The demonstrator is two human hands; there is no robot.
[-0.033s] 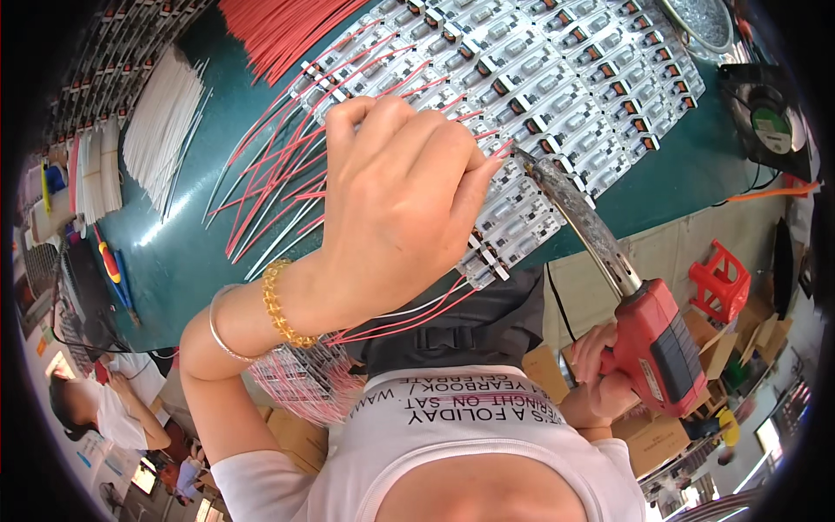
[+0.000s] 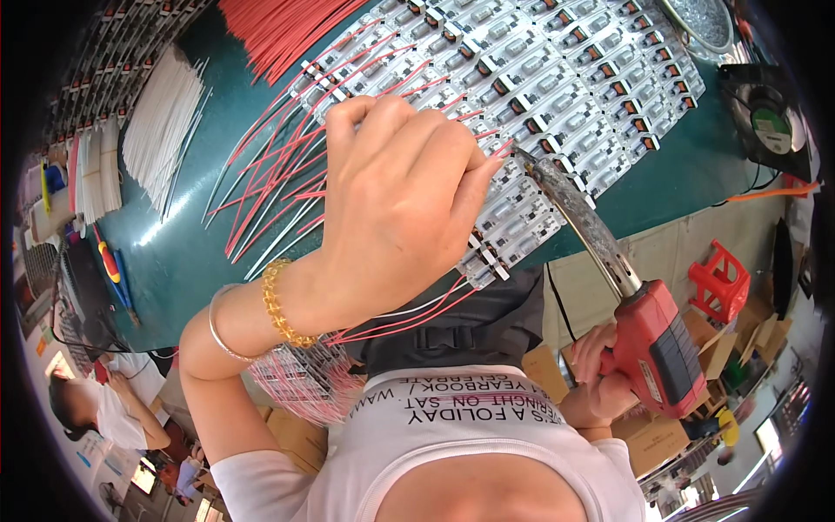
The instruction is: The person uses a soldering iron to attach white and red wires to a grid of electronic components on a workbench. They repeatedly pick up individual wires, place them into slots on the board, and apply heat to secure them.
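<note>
My left hand (image 2: 391, 196) is closed in a pinch over the near left part of a panel of small white circuit boards (image 2: 557, 83). A red wire (image 2: 502, 149) shows its end at my fingertips; my palm hides the rest of the grip. My right hand (image 2: 602, 374) is wrapped round the handle of a red and black soldering gun (image 2: 657, 348). Its metal barrel slants up to the left, and the dark tip is at the boards beside my left fingertips. Red and white wires (image 2: 274, 187) fan out left from the boards, partly under my left hand.
A red wire bundle (image 2: 283, 30) and a white wire bundle (image 2: 161, 130) lie on the green tabletop (image 2: 235, 113). Pliers (image 2: 113, 265) are at the left edge. A round container (image 2: 700, 26) and a black device with a fan (image 2: 770, 122) stand right. A red stool (image 2: 720, 280) is beyond.
</note>
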